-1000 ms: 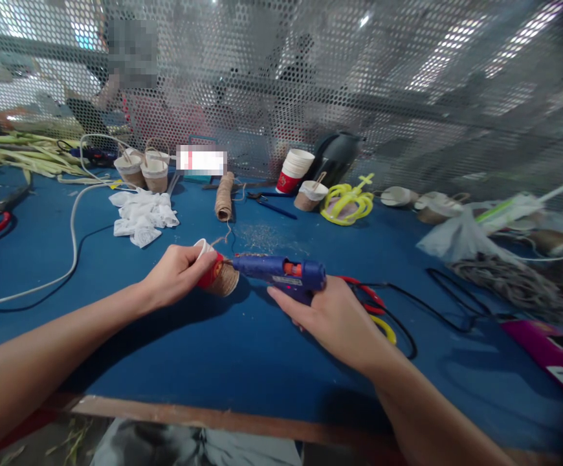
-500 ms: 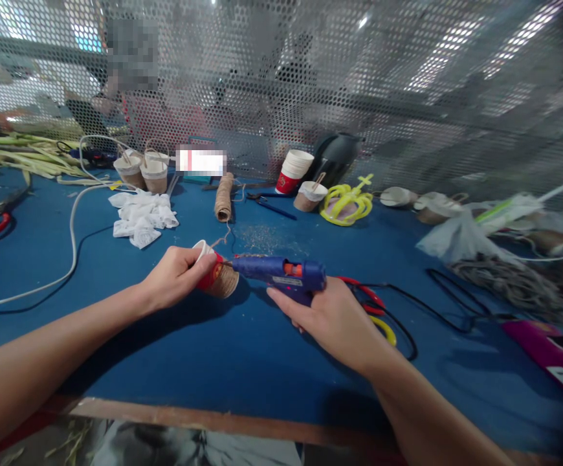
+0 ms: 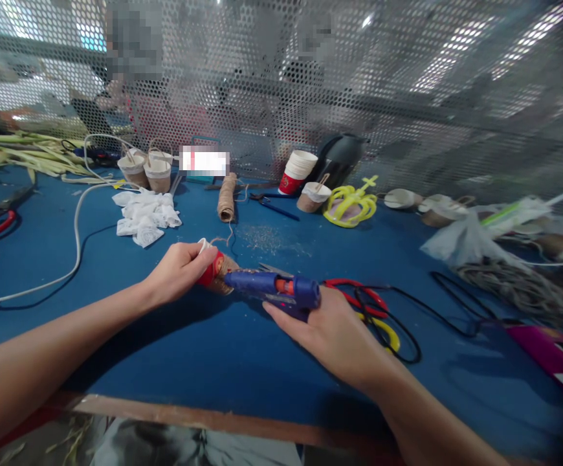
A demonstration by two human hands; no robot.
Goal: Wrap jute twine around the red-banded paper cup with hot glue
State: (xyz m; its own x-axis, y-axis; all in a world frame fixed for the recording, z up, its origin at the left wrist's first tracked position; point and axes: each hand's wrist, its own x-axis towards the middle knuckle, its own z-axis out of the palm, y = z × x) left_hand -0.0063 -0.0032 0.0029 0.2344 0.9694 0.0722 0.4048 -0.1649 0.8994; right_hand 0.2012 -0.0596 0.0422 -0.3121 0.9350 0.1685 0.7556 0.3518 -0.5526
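My left hand point(image 3: 178, 270) is closed around a red and white paper cup point(image 3: 206, 277), tilted on its side, with brown twine wound round its lower part. My right hand point(image 3: 332, 333) grips a blue hot glue gun point(image 3: 266, 285) by its handle. The gun's nozzle meets the twine-wrapped side of the cup; whether glue is coming out cannot be made out. A strand of twine runs from the cup back to a twine spool point(image 3: 226, 197) lying on the table. Behind my right hand lie scissors point(image 3: 359, 294) with red and yellow handles, partly hidden.
Crumpled white cloth point(image 3: 148, 217) lies left of the spool. Twine-wrapped cups point(image 3: 158, 175), stacked paper cups point(image 3: 298, 171) and a yellow crown-shaped piece point(image 3: 352, 206) stand along the perforated metal screen point(image 3: 262, 97). Black cable point(image 3: 437, 317) and a plastic bag point(image 3: 461, 236) are at right.
The glue gun's nozzle has moved slightly left and down along the twine on the cup. The cup has turned a little in my left hand. The view has shifted slightly.
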